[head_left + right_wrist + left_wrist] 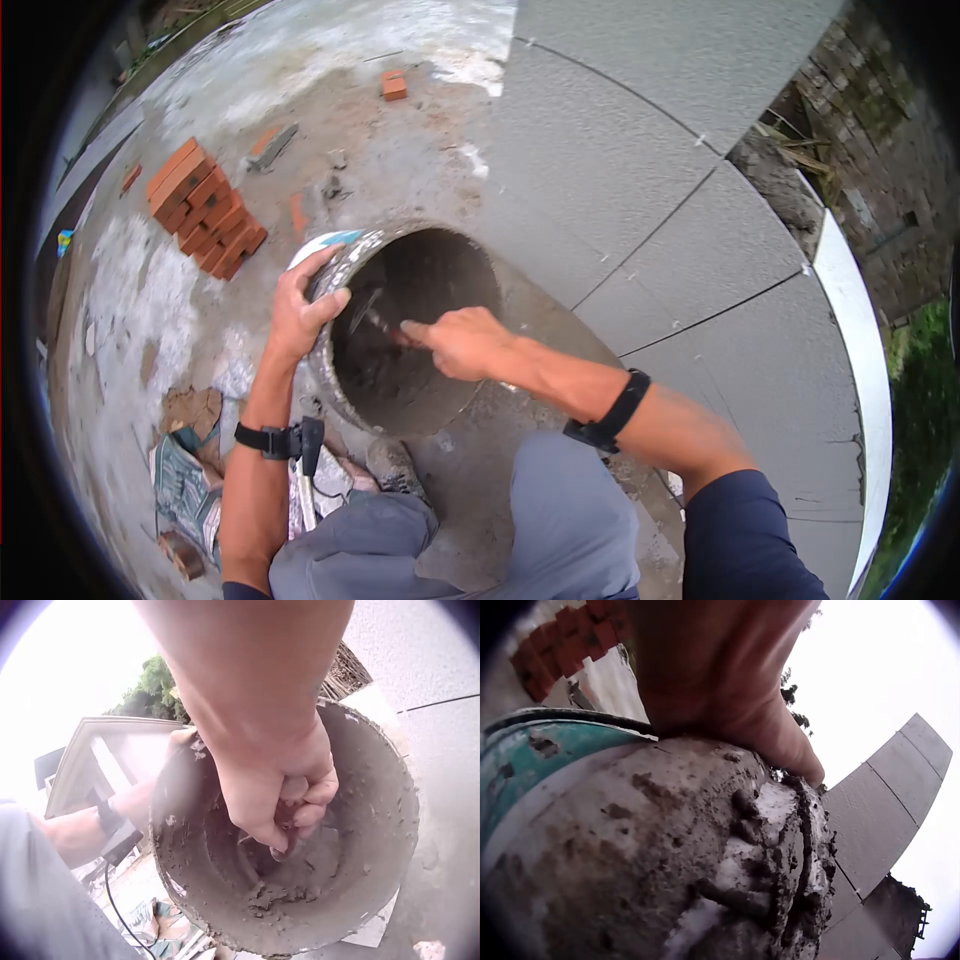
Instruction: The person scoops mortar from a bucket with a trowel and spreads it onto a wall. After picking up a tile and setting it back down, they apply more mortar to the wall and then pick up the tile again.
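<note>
A mortar-crusted bucket [465,262] stands tilted in front of the person's knees, its mouth facing them. The left hand [303,308] grips its rim on the left side, thumb over the edge; in the left wrist view the bucket's outside [630,832] is caked with grey mortar. Inside the bucket, the right hand [462,342] holds the handle of a trowel [372,312], fingers curled round it. Wet grey mortar [281,896] lies at the bottom, seen in the right wrist view. The trowel's blade is mostly hidden there by the hand.
Stacked red bricks [205,210] stand on the concrete floor at left, with a loose brick [394,85] farther back. A grey panelled wall [620,180] rises close on the right. Crumpled sacks [185,480] lie by the left forearm.
</note>
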Demonstrator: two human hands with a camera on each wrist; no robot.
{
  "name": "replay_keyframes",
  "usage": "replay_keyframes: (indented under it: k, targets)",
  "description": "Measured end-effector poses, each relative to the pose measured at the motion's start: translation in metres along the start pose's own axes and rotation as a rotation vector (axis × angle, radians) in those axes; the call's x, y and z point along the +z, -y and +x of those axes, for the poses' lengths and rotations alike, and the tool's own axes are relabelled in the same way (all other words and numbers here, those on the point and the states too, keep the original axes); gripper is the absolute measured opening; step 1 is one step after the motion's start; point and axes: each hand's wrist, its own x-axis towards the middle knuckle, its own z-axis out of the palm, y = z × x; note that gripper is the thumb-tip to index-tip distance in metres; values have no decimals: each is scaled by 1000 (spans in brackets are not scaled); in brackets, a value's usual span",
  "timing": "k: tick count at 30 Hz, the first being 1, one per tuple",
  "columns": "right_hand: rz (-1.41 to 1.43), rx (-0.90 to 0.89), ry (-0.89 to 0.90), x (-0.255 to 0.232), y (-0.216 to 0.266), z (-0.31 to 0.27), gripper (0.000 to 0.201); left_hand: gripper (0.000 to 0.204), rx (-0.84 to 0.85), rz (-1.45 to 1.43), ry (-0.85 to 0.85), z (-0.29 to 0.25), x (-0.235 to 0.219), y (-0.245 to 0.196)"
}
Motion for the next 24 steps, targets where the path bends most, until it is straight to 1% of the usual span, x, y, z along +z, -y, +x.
replay_keyframes:
  k: [2, 4, 5, 6, 7, 8, 9, 10, 12, 13, 14, 16, 17, 18, 20, 21, 23, 24]
  targets:
    - [2, 20, -162, 4, 7, 19, 60, 66, 28, 2, -4, 0, 0, 5]
    - [-61, 25, -110, 20, 6, 44, 65, 67, 16, 126, 26, 1, -1, 3]
    - [-107, 20, -41, 34, 6, 44, 67, 67, 6, 148, 44, 1, -4, 5]
    - [-84, 31, -49, 46, 2, 38, 67, 67, 14, 103, 33, 2, -1, 7]
    - [-139, 45, 46, 56, -3, 31, 69, 68, 20, 53, 14, 2, 2, 9]
    - [-206, 46, 133, 56, -8, 29, 71, 68, 24, 62, 16, 4, 0, 10]
    - [-249, 47, 192, 58, -13, 22, 67, 68, 13, 101, 21, 1, -2, 10]
    - [-243, 56, 181, 58, -15, 19, 67, 69, 14, 137, 28, 2, -3, 8]
    - [-186, 50, 253, 46, -20, 16, 61, 69, 31, 99, 38, 4, -1, 5]
    - [-167, 39, 215, 43, -21, 19, 56, 69, 23, 60, 25, 3, 0, 7]
    - [-168, 35, 223, 36, -18, 17, 56, 69, 17, 56, 20, 4, 1, 8]
    - [-100, 47, 74, 24, -10, 14, 56, 68, -10, 13, 42, 3, 0, 5]
    - [-98, 68, 63, 23, -8, 16, 59, 68, -60, -10, 40, 2, 1, 0]
    - [-92, 67, 66, 29, -5, 22, 59, 68, -66, -9, 42, 2, 2, -1]
    - [-147, 115, -89, 44, 0, 36, 62, 69, -25, 114, 51, 3, 2, -3]
    - [-139, 120, -91, 49, -1, 37, 62, 69, 13, 121, 44, 3, 3, -1]
    - [-186, 109, 34, 58, -9, 31, 64, 68, 13, 110, 64, 3, 6, 2]
    - [-196, 112, 31, 60, -15, 29, 64, 68, 18, 96, 56, 5, 6, 3]
